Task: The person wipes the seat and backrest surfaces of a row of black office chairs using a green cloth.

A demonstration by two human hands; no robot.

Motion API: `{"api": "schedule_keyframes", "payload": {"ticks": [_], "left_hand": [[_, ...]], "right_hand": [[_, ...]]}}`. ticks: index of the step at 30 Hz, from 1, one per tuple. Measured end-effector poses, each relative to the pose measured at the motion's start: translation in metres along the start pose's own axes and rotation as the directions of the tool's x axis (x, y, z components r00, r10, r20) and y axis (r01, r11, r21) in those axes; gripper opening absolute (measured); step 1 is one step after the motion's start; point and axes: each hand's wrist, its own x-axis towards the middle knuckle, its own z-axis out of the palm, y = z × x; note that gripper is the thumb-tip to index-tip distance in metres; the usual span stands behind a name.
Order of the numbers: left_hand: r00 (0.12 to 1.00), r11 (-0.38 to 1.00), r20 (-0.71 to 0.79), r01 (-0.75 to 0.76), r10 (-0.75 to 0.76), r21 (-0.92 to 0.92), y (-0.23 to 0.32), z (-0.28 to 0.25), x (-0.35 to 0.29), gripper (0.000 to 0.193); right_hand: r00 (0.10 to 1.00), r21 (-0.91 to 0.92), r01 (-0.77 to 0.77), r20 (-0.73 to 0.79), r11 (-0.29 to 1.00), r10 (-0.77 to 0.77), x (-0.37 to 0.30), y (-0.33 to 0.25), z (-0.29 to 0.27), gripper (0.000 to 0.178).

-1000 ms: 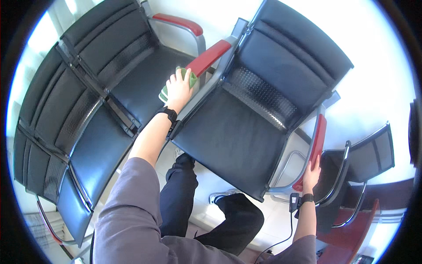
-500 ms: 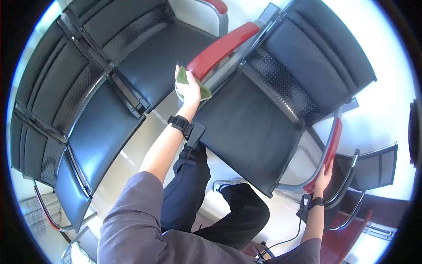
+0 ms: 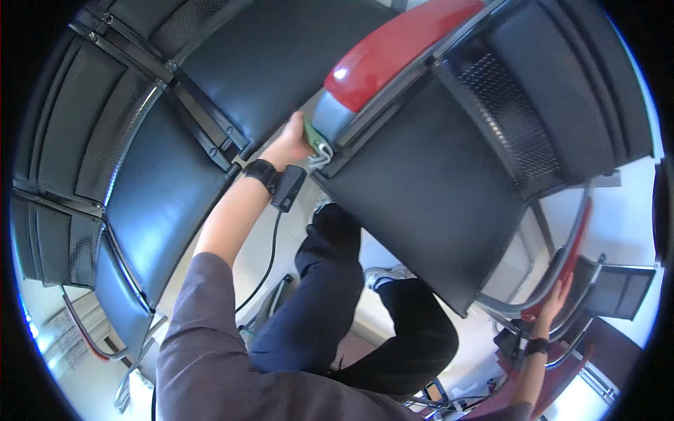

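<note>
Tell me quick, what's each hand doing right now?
Left hand: closed on a green cloth, pressed under the red armrest.
Right hand: gripping the chair's other red armrest.

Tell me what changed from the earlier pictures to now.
The left hand carried the green cloth down off the red armrest pad to the grey front end of that armrest. The view closed in on the seats. The right hand kept its hold on the other red armrest.

armrest (image 3: pixel 393 52): glossy red | seats (image 3: pixel 428 182): black, backs perforated mesh | cloth (image 3: pixel 314 135): green | sleeve (image 3: pixel 203 337): grey
</note>
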Motion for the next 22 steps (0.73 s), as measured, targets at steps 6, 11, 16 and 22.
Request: {"api": "schedule_keyframes", "payload": {"ticks": [6,11,16,22], "left_hand": [[0.992,0.985,-0.125,0.008,0.014,0.175,-0.033,-0.074,0.076,0.047],[0.989,0.966,-0.15,0.056,-0.018,0.251,-0.036,-0.101,0.081,0.044],[0.987,0.953,-0.15,0.093,-0.051,0.287,-0.037,-0.084,0.075,0.044],[0.986,0.892,-0.035,-0.134,0.166,0.433,-0.027,-0.064,0.018,0.052]], "right_hand": [[0.997,0.123,-0.063,0.057,0.99,0.056,0.001,-0.003,-0.009,0.048],[0.997,0.04,-0.059,0.053,0.997,0.057,0.004,-0.02,-0.017,0.048],[0.997,0.099,-0.07,0.052,0.993,0.065,0.009,-0.03,-0.032,0.049],[0.998,0.108,-0.033,0.064,0.994,0.026,0.008,-0.015,-0.035,0.048]]}}
